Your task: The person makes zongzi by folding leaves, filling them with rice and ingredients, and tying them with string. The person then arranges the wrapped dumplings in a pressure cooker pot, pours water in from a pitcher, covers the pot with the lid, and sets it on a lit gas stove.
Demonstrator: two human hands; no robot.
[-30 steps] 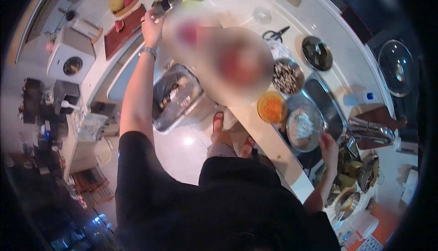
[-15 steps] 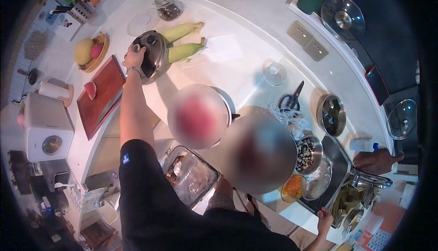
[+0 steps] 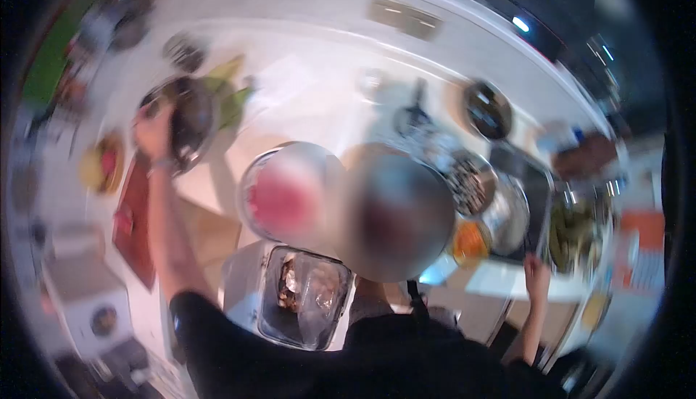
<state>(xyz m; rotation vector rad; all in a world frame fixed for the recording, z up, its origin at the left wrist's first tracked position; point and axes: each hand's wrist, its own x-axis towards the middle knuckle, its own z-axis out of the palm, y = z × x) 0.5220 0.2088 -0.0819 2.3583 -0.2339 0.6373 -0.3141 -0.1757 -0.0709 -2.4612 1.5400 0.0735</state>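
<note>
On the far left my left hand (image 3: 154, 134) is closed on the rim side of a shiny, dark-topped metal pot (image 3: 192, 120). Motion blur hides the exact grip. Green corn cobs (image 3: 230, 101) lie against the pot's right side, partly covered by it. At the lower right, my right hand (image 3: 536, 276) is beside the front edge of the sink (image 3: 535, 207), fingers too smeared to read. A wooden cutting board (image 3: 138, 217) with a reddish piece on it lies below my left wrist.
Mid-counter are a round vessel with red contents (image 3: 286, 196) and a large blurred round pan (image 3: 406, 217). Near the sink stand a bowl of dark-and-white pieces (image 3: 471, 181) and an orange-filled bowl (image 3: 470, 243). Scissors (image 3: 415, 109) lie behind; an open bin (image 3: 304, 294) is below the counter.
The whole view has swung and blurred, shifting the counter items leftward. My left hand stays on the pot beside the corn. My right hand has come up higher in view, by the sink's edge.
</note>
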